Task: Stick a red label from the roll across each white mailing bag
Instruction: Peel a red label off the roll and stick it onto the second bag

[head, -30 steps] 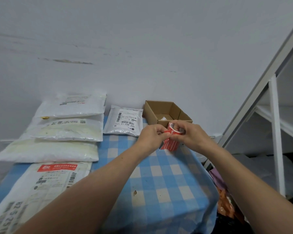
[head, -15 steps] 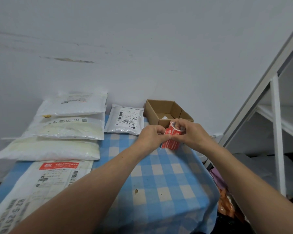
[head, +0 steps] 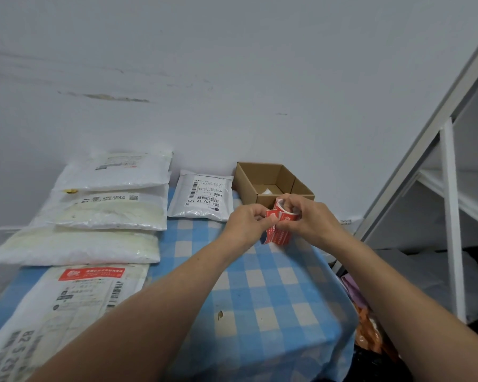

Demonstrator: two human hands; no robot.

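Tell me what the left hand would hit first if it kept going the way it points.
The left hand already pinches the red label roll, so that comes first, with the right hand gripping it opposite. Beyond them, probably the cardboard box; depth is unclear.

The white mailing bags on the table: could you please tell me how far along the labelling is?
Done: the nearest bag bears a red label across its top. In hand: the right hand holds the roll while the left hand pinches its loose strip. Left: the small bag by the cardboard box and the three overlapping bags show no such label.
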